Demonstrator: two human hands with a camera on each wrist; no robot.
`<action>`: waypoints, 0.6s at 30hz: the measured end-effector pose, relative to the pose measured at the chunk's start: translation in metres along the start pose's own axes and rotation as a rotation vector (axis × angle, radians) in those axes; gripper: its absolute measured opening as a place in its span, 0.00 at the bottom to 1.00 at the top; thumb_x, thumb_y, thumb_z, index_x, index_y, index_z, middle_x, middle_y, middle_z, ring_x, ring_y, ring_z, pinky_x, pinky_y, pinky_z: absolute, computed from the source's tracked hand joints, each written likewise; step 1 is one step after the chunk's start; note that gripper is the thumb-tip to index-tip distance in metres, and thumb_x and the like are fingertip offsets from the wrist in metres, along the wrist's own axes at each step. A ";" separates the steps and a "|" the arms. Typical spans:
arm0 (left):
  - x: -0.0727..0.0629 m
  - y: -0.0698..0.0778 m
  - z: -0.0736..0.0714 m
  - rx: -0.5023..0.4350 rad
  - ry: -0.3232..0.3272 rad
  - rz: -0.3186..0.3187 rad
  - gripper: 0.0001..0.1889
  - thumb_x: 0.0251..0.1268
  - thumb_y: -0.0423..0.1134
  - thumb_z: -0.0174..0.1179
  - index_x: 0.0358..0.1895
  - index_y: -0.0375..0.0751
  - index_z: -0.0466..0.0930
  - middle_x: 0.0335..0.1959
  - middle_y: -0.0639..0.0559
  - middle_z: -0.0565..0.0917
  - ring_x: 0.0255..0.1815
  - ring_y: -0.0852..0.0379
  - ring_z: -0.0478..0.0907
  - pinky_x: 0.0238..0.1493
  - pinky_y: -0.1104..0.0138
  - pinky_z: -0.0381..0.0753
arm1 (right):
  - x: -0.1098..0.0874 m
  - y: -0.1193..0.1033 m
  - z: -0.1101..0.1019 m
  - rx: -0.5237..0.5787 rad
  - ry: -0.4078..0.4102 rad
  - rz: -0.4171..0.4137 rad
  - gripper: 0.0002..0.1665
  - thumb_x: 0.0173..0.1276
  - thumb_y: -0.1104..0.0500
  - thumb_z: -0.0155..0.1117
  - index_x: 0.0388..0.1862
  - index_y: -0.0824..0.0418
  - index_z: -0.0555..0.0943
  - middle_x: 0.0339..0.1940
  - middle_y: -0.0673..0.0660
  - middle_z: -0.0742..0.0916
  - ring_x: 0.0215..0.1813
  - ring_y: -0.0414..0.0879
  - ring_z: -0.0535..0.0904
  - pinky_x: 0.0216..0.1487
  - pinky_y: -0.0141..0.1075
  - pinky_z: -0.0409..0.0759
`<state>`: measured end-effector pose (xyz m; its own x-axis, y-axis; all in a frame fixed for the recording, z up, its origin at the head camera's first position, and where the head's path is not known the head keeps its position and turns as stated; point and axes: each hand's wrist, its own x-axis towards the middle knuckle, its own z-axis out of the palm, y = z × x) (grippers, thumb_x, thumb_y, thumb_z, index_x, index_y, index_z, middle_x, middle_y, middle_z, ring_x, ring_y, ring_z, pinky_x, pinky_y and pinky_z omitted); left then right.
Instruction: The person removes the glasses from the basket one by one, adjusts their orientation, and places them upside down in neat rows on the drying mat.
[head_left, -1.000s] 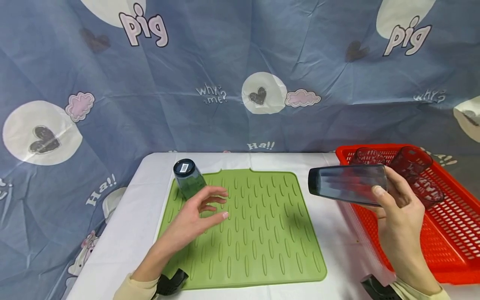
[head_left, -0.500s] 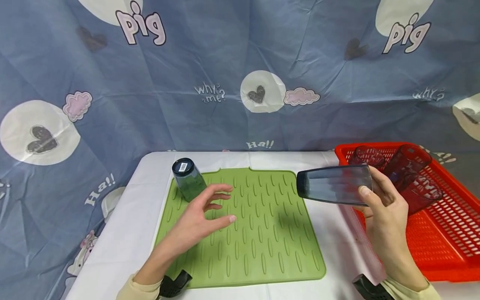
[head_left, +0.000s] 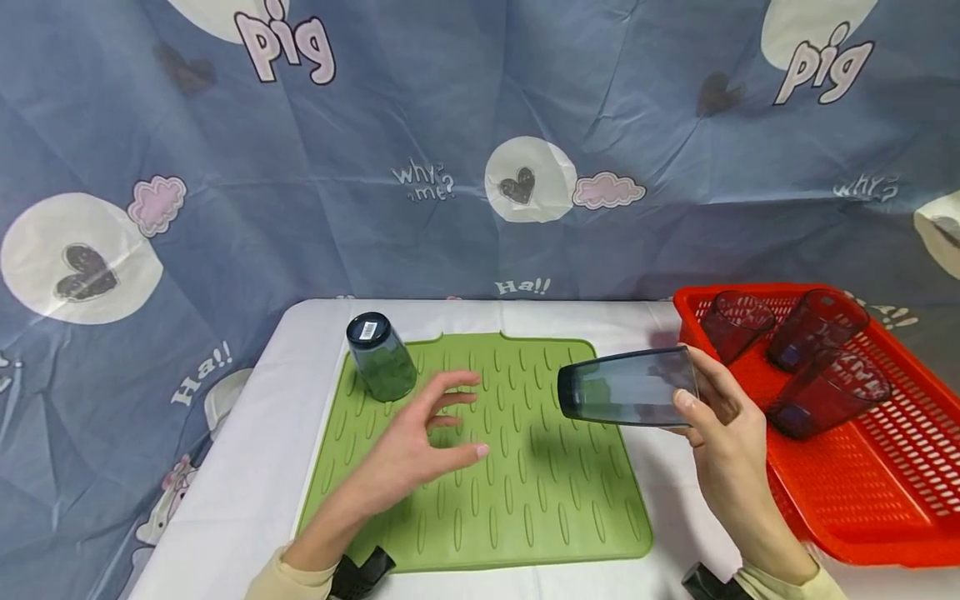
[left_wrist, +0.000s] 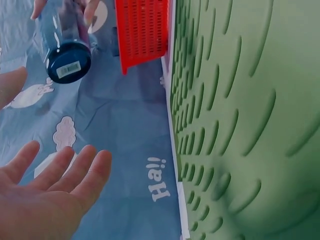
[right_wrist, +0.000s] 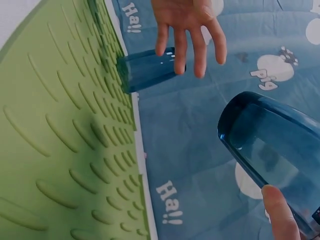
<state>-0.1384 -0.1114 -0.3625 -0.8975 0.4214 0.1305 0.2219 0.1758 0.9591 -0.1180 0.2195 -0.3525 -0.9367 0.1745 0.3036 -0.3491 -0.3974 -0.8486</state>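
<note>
A blue-tinted drinking glass (head_left: 633,387) lies sideways in my right hand (head_left: 723,467), gripped round its rim end. Its thick dark base points left, over the right part of the green drying mat (head_left: 517,500). In the left wrist view a barcode label shows on that base (left_wrist: 70,65). My left hand (head_left: 412,446) hovers over the mat's left half, fingers spread and loosely bent, holding nothing. Behind it another blue glass (head_left: 381,362) stands upside down on the mat's back left corner, a label on its upturned base; the right wrist view shows this glass (right_wrist: 147,70) beyond the left hand.
A red plastic basket (head_left: 870,533) stands at the right with several glasses (head_left: 828,392) leaning inside its back part. White cloth (head_left: 225,500) covers the table around the mat. A blue printed curtain (head_left: 450,100) hangs behind the table's back edge.
My right hand has carried the glass left from beside the basket to over the mat's right edge, its base slightly lower. The left hand has drifted a little to the right.
</note>
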 end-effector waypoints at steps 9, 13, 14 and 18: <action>-0.001 -0.003 0.010 -0.052 -0.016 -0.004 0.40 0.52 0.38 0.75 0.68 0.59 0.65 0.69 0.59 0.67 0.68 0.51 0.67 0.65 0.49 0.70 | -0.004 0.006 0.003 0.006 -0.052 -0.004 0.29 0.67 0.77 0.50 0.67 0.66 0.72 0.59 0.60 0.81 0.50 0.46 0.81 0.43 0.35 0.85; -0.001 -0.003 0.014 -0.067 -0.021 0.000 0.40 0.52 0.37 0.75 0.69 0.57 0.65 0.70 0.57 0.66 0.68 0.49 0.67 0.65 0.48 0.69 | -0.008 0.008 0.006 0.020 -0.082 -0.008 0.30 0.67 0.76 0.49 0.68 0.66 0.71 0.61 0.61 0.80 0.52 0.47 0.80 0.45 0.35 0.84; -0.001 -0.003 0.014 -0.072 -0.023 0.002 0.40 0.52 0.37 0.75 0.69 0.57 0.64 0.70 0.57 0.66 0.68 0.48 0.67 0.65 0.48 0.69 | -0.009 0.009 0.007 0.022 -0.087 -0.005 0.30 0.67 0.76 0.49 0.68 0.66 0.71 0.61 0.61 0.79 0.52 0.47 0.80 0.46 0.35 0.84; 0.000 -0.004 0.017 -0.108 -0.038 0.007 0.40 0.53 0.36 0.74 0.69 0.57 0.65 0.69 0.57 0.67 0.69 0.48 0.67 0.66 0.48 0.68 | -0.015 0.012 0.010 0.001 -0.112 0.016 0.30 0.67 0.75 0.48 0.69 0.65 0.70 0.66 0.60 0.77 0.53 0.45 0.79 0.47 0.34 0.83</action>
<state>-0.1324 -0.0967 -0.3705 -0.8806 0.4560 0.1292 0.1836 0.0769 0.9800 -0.1083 0.2031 -0.3624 -0.9394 0.0661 0.3362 -0.3336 -0.4007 -0.8533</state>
